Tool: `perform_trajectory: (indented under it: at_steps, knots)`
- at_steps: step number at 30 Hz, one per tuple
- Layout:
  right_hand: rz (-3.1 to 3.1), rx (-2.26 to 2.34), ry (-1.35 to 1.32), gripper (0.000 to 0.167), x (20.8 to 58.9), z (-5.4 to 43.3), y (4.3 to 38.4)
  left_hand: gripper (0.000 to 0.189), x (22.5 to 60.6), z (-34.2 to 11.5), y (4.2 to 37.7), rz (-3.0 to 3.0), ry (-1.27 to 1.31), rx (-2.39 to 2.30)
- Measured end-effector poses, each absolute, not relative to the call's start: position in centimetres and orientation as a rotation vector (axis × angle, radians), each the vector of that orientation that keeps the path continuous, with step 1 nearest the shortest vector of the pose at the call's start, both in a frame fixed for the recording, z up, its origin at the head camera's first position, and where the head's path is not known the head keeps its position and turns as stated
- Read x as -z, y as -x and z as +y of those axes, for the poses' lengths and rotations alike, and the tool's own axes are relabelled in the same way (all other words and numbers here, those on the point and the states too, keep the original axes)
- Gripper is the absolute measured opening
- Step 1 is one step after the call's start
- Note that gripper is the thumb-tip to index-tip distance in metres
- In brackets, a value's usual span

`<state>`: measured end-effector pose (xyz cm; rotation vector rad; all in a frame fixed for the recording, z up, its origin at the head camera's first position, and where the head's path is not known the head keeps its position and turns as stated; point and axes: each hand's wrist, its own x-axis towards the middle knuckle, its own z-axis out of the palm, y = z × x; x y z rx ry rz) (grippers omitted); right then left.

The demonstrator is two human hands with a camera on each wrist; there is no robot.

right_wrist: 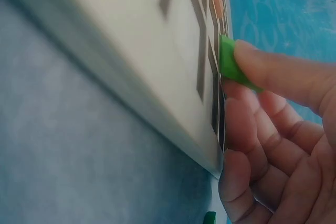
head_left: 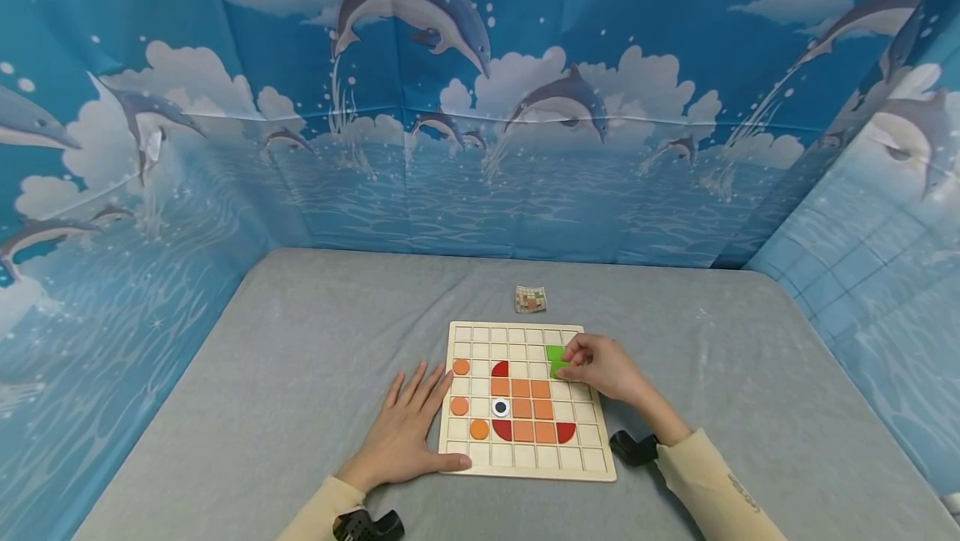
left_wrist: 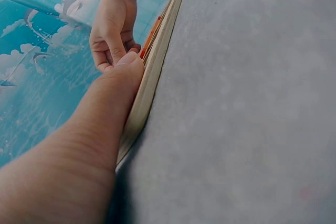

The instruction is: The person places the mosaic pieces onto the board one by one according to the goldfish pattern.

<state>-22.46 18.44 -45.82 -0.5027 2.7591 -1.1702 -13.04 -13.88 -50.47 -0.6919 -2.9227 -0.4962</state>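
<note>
A light wooden grid board (head_left: 480, 459) lies on the grey surface with coloured pieces in its cells. My left hand (head_left: 408, 433) rests at the board's left edge, fingers spread and straight, thumb (left_wrist: 128, 69) over the near left corner. At the board's right side, my right hand (head_left: 603, 368) pinches a green tile (right_wrist: 231, 62) between thumb and fingers, low over the cells. Another green tile (head_left: 555, 353) is in a cell just behind it. Orange squares (head_left: 522, 408), dark red quarter-rounds (head_left: 566, 433), orange discs (head_left: 461, 367) and an eye disc (head_left: 500, 408) sit on the board.
A small patterned card or block (head_left: 531, 299) lies behind the board. Grey cloth (head_left: 337, 308) covers the surface around it. A dolphin-print curtain (head_left: 465, 191) stands along the back and sides. A small green thing (right_wrist: 210, 217) shows at the bottom of the right wrist view.
</note>
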Motion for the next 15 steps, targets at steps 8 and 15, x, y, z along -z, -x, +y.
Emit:
perform_trajectory:
  at_steps: [8,15]
  knots:
    - [2.768,1.14,0.514,0.013,45.69,18.56,22.66,0.115,50.34,-13.88,13.0,-2.929,0.697,0.498]
    - [2.769,1.104,0.521,0.007,45.75,18.57,22.84,0.115,50.38,-13.9,13.01,-2.931,0.695,0.499]
